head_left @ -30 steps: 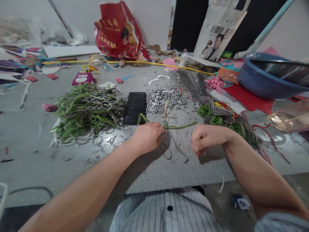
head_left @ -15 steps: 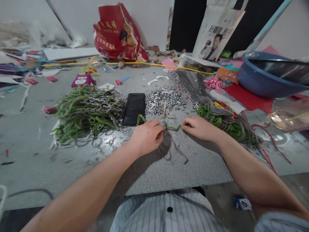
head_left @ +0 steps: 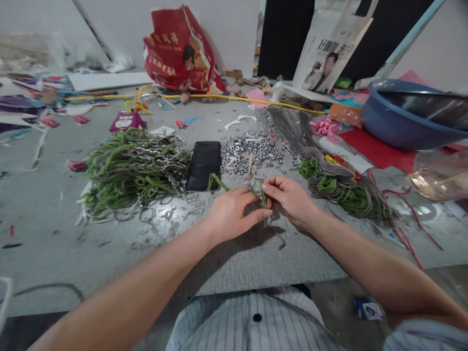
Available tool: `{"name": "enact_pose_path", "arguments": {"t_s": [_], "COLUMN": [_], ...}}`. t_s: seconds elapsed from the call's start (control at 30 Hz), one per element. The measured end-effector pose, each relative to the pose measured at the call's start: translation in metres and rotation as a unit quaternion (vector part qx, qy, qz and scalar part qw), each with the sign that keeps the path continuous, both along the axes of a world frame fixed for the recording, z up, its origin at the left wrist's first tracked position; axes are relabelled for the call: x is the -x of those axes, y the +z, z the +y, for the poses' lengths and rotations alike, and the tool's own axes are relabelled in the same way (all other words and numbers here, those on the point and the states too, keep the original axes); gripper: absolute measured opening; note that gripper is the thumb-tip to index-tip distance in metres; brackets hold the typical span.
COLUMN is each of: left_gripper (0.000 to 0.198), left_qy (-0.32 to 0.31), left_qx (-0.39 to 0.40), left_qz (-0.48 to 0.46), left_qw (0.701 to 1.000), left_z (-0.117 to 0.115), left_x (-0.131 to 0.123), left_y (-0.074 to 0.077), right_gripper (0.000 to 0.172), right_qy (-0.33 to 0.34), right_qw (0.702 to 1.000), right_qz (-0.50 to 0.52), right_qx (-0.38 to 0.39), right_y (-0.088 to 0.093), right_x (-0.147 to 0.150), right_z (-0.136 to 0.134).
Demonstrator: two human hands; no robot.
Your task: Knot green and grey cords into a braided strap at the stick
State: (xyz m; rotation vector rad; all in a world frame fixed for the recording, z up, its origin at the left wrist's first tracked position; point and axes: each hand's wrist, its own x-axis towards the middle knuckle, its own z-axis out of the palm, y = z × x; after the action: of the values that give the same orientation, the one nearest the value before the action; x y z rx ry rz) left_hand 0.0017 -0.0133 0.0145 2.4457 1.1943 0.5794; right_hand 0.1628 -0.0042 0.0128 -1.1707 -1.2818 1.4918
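While the right hand (head_left: 288, 197) pinches green cord (head_left: 219, 181) near the front edge of the tabletop (head_left: 256, 268), left hand (head_left: 232, 212) over it (grip hidden, cannot tell): cord could loosen or twist, should the pinch slip.

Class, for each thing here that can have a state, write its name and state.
Right hand: pinching the green cord
Green cord: bent
Left hand: thumb spread, fingertips unclear
Smartphone: flat, screen dark
Metal nuts: loose, scattered
Chained green cords: heaped
Red bag: upright, crumpled
Blue basin: mouth upward
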Motion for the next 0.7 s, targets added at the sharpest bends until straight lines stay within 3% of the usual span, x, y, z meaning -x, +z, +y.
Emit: {"name": "enact_pose_path", "arguments": {"t_s": [0.17,0.23,0.3,0.43,0.5,0.7], "left_gripper": [0.017,0.015,0.014,0.016,0.016,0.018], "left_qy": [0.026,0.034,0.041,0.017,0.009,0.030], "left_qx": [0.017,0.032,0.061,0.154,0.187,0.204], "left_qz": [-0.030,-0.060,-0.090,-0.160,-0.187,-0.172], "left_qw": [0.999,0.997,0.993,0.975,0.964,0.963], "left_z": [0.002,0.003,0.004,0.006,0.008,0.012], "left_x": [-0.003,-0.001,0.000,0.002,0.004,0.007], "left_y": [-0.002,-0.002,-0.001,0.001,0.001,0.001], "right_gripper": [0.017,0.015,0.025,0.039,0.036,0.023], "right_qy": [-0.001,-0.022,-0.016,0.109,0.134,0.107], "right_qw": [0.995,0.982,0.951,0.847,0.817,0.812], "right_qz": [-0.079,-0.128,-0.174,-0.259,-0.297,-0.369], "right_qx": [-0.063,-0.139,-0.255,-0.451,-0.476,-0.440], "right_y": [-0.003,-0.004,-0.004,-0.003,-0.004,-0.006], "right_x": [-0.001,-0.004,-0.007,-0.009,-0.009,-0.009], "right_z": [-0.002,-0.003,-0.006,-0.009,-0.008,-0.004]}}
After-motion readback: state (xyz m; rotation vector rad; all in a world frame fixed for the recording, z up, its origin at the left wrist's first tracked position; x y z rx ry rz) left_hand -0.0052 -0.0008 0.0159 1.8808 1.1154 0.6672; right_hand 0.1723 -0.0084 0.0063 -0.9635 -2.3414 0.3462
